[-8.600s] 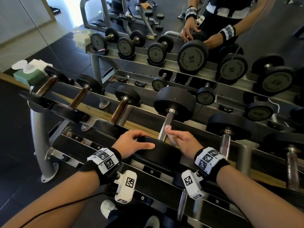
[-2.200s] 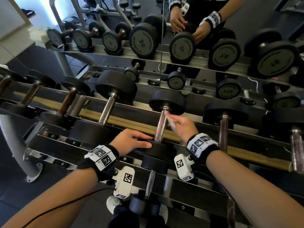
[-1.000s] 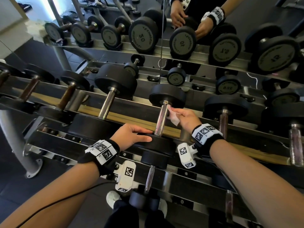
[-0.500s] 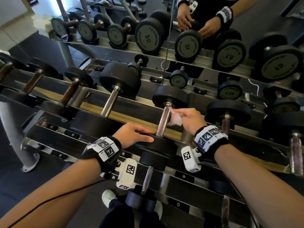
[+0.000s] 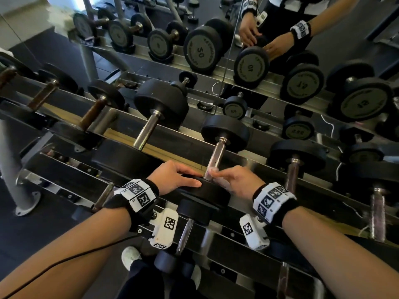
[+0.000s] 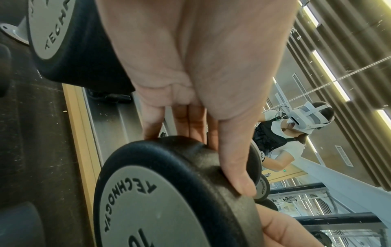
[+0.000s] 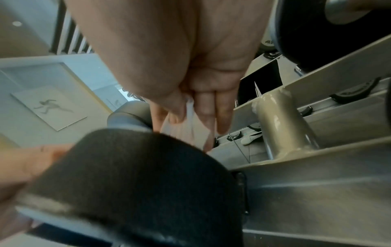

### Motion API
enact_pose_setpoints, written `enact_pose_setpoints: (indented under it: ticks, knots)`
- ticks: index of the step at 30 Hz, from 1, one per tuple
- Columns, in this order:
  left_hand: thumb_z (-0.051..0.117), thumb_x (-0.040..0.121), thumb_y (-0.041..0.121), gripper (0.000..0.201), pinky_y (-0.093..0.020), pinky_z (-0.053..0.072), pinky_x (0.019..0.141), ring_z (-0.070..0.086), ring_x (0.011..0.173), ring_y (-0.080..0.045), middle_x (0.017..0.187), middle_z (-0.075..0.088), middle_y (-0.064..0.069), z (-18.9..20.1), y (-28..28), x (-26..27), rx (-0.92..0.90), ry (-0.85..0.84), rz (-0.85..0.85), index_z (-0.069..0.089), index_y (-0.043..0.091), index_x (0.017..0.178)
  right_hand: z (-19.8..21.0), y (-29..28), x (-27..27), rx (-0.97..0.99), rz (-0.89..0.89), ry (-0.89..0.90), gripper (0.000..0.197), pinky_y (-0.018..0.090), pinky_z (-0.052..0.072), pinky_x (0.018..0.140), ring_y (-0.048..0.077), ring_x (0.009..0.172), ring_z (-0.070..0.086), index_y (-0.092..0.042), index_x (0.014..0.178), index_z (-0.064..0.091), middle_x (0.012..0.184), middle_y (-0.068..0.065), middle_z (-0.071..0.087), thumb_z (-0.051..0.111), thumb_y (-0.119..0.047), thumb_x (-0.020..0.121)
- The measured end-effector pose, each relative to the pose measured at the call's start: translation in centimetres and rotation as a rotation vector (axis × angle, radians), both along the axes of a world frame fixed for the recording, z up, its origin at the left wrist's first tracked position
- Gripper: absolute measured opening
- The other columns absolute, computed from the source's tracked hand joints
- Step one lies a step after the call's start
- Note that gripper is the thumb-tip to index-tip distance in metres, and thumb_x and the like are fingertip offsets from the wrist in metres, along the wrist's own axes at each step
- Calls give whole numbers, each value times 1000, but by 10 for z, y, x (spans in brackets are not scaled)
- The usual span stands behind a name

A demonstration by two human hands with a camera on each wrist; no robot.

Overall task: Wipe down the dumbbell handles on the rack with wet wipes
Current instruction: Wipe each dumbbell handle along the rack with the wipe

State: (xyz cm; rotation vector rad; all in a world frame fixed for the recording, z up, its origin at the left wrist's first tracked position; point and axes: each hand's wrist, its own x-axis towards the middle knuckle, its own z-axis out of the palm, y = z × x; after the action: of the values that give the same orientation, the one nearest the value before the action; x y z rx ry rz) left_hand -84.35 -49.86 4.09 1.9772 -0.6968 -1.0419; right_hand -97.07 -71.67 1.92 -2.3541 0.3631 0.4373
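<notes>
hands: two on one dumbbell (image 5: 216,147); one wet wipe (image 5: 218,180).

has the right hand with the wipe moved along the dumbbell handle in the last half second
Yes. The right hand with the wet wipe slid down the handle, from beside the far weight head toward the near one.

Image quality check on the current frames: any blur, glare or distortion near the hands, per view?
Head: wide-angle bending of the rack rails, hands sharp, mirror reflections crowd the top. Left wrist: left hand soft and very close, the dumbbell head with its lettering crisp, bright ceiling strips at right. Right wrist: heavy motion blur on the right hand, the wet wipe and the near black dumbbell head.
</notes>
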Motion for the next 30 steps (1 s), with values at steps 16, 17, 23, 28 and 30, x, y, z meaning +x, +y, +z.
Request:
enact_pose_setpoints:
  ticks: [16, 17, 23, 28, 30]
  knots:
    - [82, 75, 41, 26, -17, 39, 85, 58, 103, 4, 104, 67, 21, -17, 6, -2, -25, 12, 156, 70, 45, 99, 34, -23, 49, -331, 236, -138, 43, 31, 35, 111, 21, 134, 48, -16, 137, 57, 142, 7, 55, 61, -22, 95]
    - [82, 75, 42, 26, -16, 39, 83, 58, 102, 4, 103, 68, 20, -18, 6, -2, -21, 16, 158, 71, 45, 98, 35, -20, 52, -350, 328, -83, 44, 34, 30, 115, 24, 140, 40, -14, 141, 53, 150, 8, 46, 55, -11, 96]
    - [81, 74, 47, 29, -29, 42, 100, 58, 108, -3, 109, 66, 18, -18, 6, 0, 16, -10, 111, 71, 43, 101, 30, -18, 50, -463, 543, -140, 60, 37, 25, 119, 23, 145, 28, -21, 146, 42, 154, 1, 37, 59, -5, 90]
    - [81, 75, 44, 31, -30, 42, 103, 58, 110, -4, 111, 65, 17, -14, 6, -1, 18, -5, 111, 72, 38, 104, 26, -20, 51, -590, 733, -13, 76, 38, 19, 120, 18, 151, 9, -33, 152, 24, 161, -10, 20, 56, -4, 90]
    - [80, 77, 42, 30, -28, 40, 100, 57, 109, -2, 110, 65, 18, -13, 6, -2, 11, -1, 116, 72, 38, 104, 34, -26, 58, -538, 675, -19, 67, 38, 19, 119, 17, 150, 14, -31, 150, 32, 159, -9, 25, 55, -4, 92]
